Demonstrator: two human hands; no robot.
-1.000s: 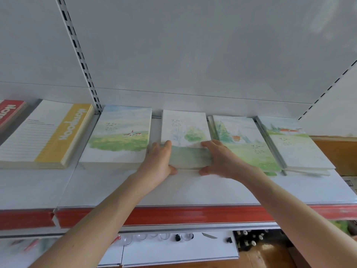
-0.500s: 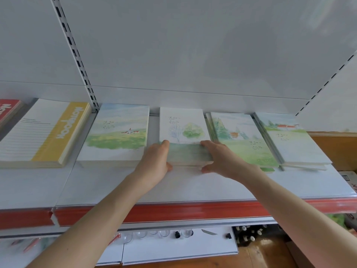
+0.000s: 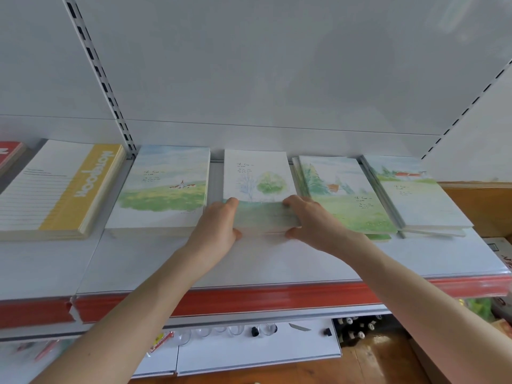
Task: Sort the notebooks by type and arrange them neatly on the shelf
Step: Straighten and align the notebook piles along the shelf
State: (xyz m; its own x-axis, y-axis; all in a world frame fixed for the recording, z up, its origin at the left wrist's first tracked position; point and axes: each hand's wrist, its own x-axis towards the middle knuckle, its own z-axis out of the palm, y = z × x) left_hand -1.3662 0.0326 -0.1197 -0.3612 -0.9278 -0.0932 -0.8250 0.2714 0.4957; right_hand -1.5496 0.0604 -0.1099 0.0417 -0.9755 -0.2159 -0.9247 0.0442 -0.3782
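Several stacks of watercolour-cover notebooks lie flat on the white shelf [image 3: 277, 261]. The middle stack, with two trees on its cover [image 3: 257, 178], is held at its near end from both sides. My left hand [image 3: 219, 228] grips its left near corner, fingers on the side and thumb under the front edge. My right hand [image 3: 310, 220] grips the right near corner the same way. To the left lies the village-meadow stack [image 3: 166, 187]. To the right lie the fir-tree stack [image 3: 340, 192] and the red-roof stack [image 3: 412, 192], both slightly fanned.
A yellow-spined lined notebook stack [image 3: 61, 189] and a red notebook [image 3: 9, 156] lie on the neighbouring shelf at left. The shelf has a red front strip [image 3: 249, 297]. A slotted upright [image 3: 102, 76] divides the bays. A wooden surface [image 3: 482, 206] sits at right.
The two-tree stack has shifted a little between my hands toward the back of the shelf. Both hands keep their hold on its near corners.
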